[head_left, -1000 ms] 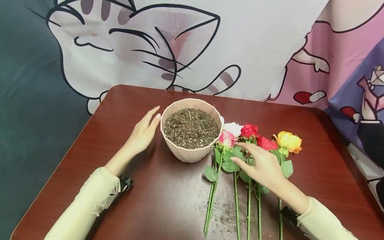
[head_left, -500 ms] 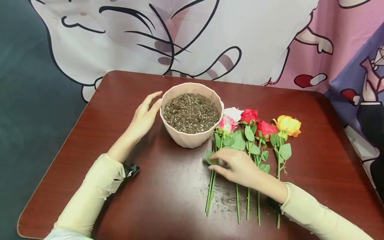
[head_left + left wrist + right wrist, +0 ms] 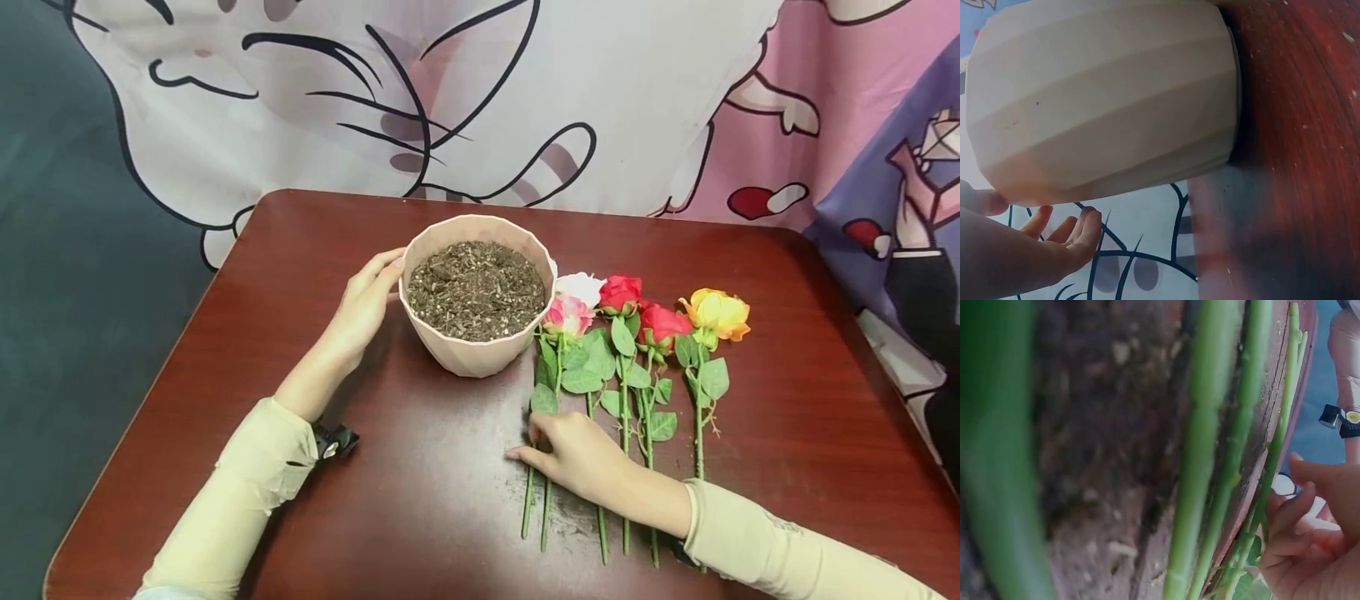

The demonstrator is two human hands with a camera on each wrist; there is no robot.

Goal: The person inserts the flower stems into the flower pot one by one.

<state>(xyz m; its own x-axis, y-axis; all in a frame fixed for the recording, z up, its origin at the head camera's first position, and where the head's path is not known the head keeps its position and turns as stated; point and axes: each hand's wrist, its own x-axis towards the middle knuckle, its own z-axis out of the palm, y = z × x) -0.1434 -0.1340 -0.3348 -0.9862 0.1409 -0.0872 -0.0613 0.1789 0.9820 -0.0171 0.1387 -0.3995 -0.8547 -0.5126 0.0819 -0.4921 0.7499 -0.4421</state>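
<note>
A cream faceted flowerpot [image 3: 472, 354] filled with dark soil [image 3: 477, 290] stands on the table. My left hand [image 3: 360, 312] rests against its left side, thumb at the rim and fingers loosely bent along the wall; the left wrist view shows the thumb on the pot [image 3: 1104, 112]. My right hand [image 3: 581, 458] is low over the stems right of the pot. Its fingers curl at the stem of a pink-and-white rose [image 3: 567, 317], below a leaf, with the thumb out to the left. In the right wrist view that stem [image 3: 1279, 440] runs close by the curled fingers [image 3: 1285, 534].
Beside the pink rose lie a white rose [image 3: 581, 288], two red roses, one a red rose [image 3: 620, 293] at the back, and a yellow rose [image 3: 716, 315], stems toward me. Behind the red-brown table [image 3: 420, 517] hangs a cat-printed cloth [image 3: 645, 83].
My right hand has come from the blooms down and left to the pink rose's stem, its fingers curling; two stems there have spread apart. My left hand has closed in on the pot's side.
</note>
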